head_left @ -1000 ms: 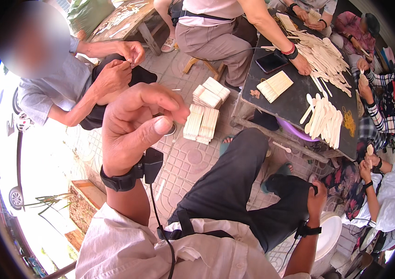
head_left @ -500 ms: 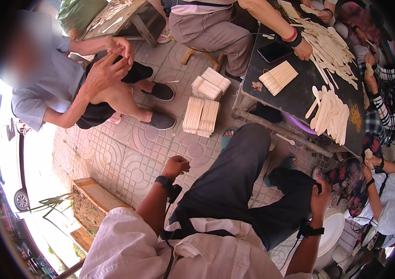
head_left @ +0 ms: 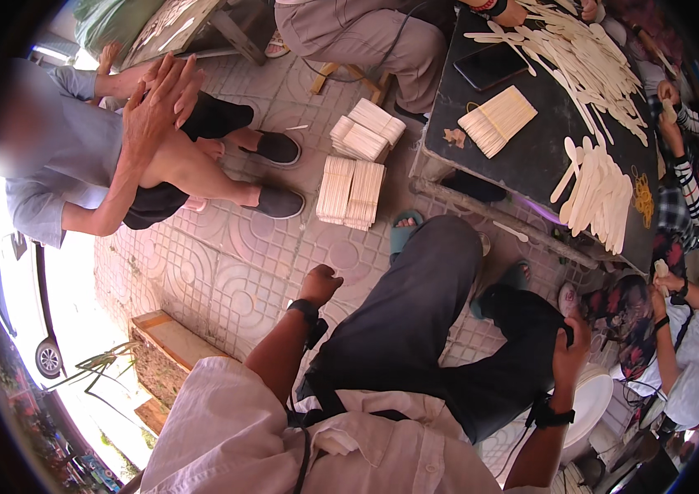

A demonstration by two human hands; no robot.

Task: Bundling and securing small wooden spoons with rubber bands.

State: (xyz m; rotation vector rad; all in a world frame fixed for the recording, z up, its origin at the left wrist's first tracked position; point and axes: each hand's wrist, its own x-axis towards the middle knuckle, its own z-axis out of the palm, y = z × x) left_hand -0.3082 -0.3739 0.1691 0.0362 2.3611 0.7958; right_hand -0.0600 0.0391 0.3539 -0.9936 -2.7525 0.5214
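My left hand [head_left: 321,286] hangs above the tiled floor, left of my knee, its fingers curled with nothing visible in them. My right hand [head_left: 570,356] rests by my right thigh, fingers bent around a small black thing [head_left: 565,334] that I cannot make out. Ahead of my left hand, stacks of pale wooden sticks [head_left: 349,191] lie on the floor, with more stick bundles [head_left: 368,130] just behind. On the dark table [head_left: 522,177] are a banded bundle of sticks [head_left: 498,121], a row of overlapping wooden spoons [head_left: 595,196] and a large loose heap [head_left: 584,78].
A black phone [head_left: 491,64] and yellow rubber bands [head_left: 643,198] lie on the table. A person in grey [head_left: 94,140] sits at the left; others work along the table's far right side. A white bucket [head_left: 592,399] stands by my right arm. A planter box [head_left: 177,342] is at lower left.
My left hand's fingers have curled in more. A co-worker's hand has drawn back toward the top of the table. The seated person at left has raised their joined hands.
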